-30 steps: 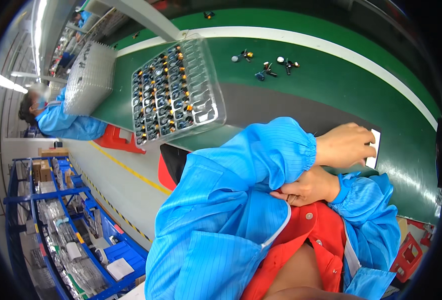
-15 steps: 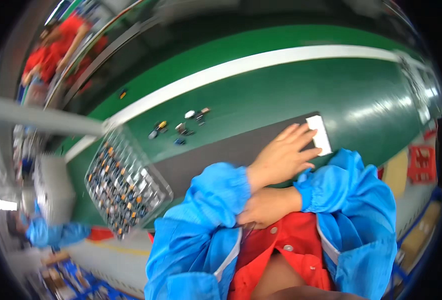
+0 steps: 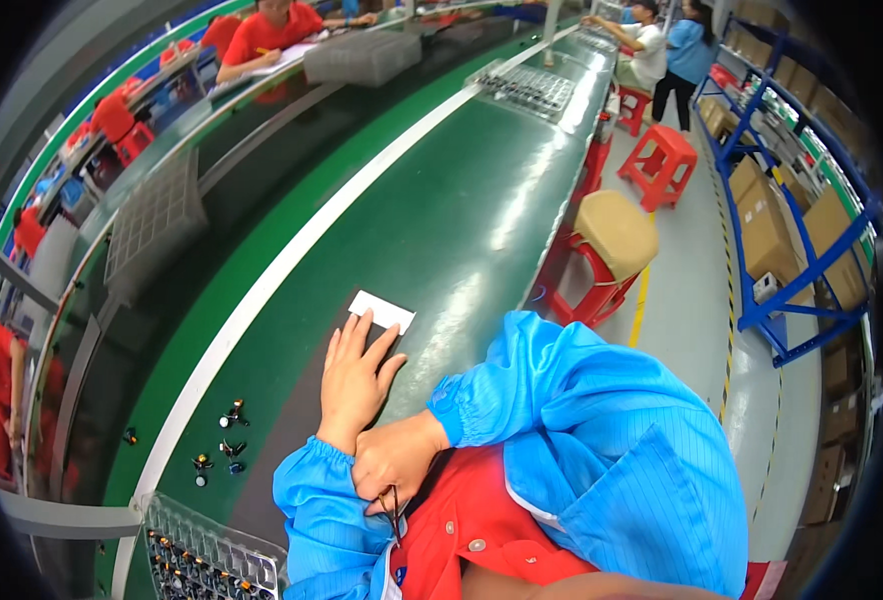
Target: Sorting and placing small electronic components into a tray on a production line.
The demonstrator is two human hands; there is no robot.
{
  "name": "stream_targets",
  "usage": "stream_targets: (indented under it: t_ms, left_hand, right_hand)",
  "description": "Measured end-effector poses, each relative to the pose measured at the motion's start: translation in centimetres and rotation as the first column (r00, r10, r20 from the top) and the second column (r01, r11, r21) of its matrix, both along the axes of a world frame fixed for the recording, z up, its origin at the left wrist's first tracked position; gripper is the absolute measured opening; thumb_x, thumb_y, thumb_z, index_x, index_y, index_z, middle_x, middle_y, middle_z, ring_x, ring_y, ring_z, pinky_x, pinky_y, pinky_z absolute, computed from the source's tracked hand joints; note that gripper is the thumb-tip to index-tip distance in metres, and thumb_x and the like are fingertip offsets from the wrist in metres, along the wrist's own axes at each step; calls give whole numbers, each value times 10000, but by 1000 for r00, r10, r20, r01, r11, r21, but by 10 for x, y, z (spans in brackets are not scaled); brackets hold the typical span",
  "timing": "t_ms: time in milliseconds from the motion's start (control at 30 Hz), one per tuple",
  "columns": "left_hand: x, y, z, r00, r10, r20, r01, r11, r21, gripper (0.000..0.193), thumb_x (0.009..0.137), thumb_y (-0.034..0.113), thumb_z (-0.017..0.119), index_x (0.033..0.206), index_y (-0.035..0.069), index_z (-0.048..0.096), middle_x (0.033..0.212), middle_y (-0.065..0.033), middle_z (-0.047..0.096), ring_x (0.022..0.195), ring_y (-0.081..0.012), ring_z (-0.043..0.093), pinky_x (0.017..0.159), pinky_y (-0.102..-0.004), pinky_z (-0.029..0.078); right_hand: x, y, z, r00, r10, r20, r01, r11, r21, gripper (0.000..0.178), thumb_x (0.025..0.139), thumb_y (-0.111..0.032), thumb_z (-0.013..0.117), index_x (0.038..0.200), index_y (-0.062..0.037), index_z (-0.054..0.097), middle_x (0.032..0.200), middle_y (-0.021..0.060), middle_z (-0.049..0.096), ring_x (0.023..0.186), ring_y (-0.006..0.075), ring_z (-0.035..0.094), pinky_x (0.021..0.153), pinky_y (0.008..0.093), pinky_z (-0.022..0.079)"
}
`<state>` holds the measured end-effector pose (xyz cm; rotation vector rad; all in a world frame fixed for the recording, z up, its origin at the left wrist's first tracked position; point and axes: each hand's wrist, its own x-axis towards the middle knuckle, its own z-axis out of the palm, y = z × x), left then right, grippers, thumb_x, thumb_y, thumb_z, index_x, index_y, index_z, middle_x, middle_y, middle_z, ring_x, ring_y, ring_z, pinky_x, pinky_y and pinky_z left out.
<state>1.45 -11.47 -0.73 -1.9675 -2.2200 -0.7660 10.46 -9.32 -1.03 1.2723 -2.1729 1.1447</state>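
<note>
My left hand [image 3: 354, 385] lies palm down with its fingers spread. Its fingertips touch a white card-like piece [image 3: 382, 310] at the far end of a long dark grey mat [image 3: 280, 440]. Across my left wrist comes my right hand [image 3: 400, 460], its fingers curled closed. A thin dark cord [image 3: 394, 505] hangs at those fingers and seems to be in their grip. Left of the mat, several small dark parts [image 3: 232, 450] with yellow and white bits lie loose on the green bench [image 3: 412, 220].
At the lower left a clear tray [image 3: 202, 545] holds many small parts, beside a grey post [image 3: 72, 515]. Another tray [image 3: 532, 90] sits farther along the bench. Red stools [image 3: 659, 165] and blue shelving [image 3: 802, 290] line the right aisle. Co-workers work across the bench and at the far end.
My view has swung to the right along the bench, bringing in the aisle, stools and shelving. My left hand stays at the white piece; my right hand stays by the left wrist.
</note>
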Motion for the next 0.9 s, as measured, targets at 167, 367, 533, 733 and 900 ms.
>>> stream_targets:
  t_ms: [167,367,533,733,900]
  left_hand:
    - [3,-5,0,1000,19,-15,-18,1000,19,345,777,312,553,1096,181,551,1248,-148,386,1147,-300,373,986,-410,252]
    - [5,-7,3,999,32,4,-32,999,-6,334,773,290,560,1077,151,555,1190,-169,411,1089,-317,413,967,-415,284]
    - [8,-5,8,999,45,4,-45,999,30,327,766,269,578,1070,149,560,1174,-156,428,1065,-329,425,941,-416,312]
    - [6,-5,3,999,34,11,-35,999,35,324,762,263,589,1059,136,564,1170,-128,437,1069,-296,435,952,-412,306]
    - [7,-5,7,996,87,33,-88,996,21,298,754,261,597,1015,118,583,1174,-112,443,1068,-295,436,958,-407,299]
  right_hand:
    - [21,26,17,922,-326,-207,339,940,32,318,721,-225,619,523,-66,426,518,68,429,461,249,475,401,366,350]
    - [41,98,32,643,-758,-105,747,652,-131,280,722,-127,635,551,-47,429,540,66,431,450,210,454,412,302,365]
    - [22,129,7,420,-897,141,892,379,-245,240,719,-91,633,579,0,461,513,93,405,430,215,401,410,309,314]
    - [20,133,-5,431,-880,198,902,422,-88,190,681,-138,626,602,-22,499,566,94,467,508,267,495,453,336,371]
    - [18,128,-7,397,-914,81,909,404,99,156,663,-183,631,659,-53,545,653,63,521,600,277,547,507,367,425]
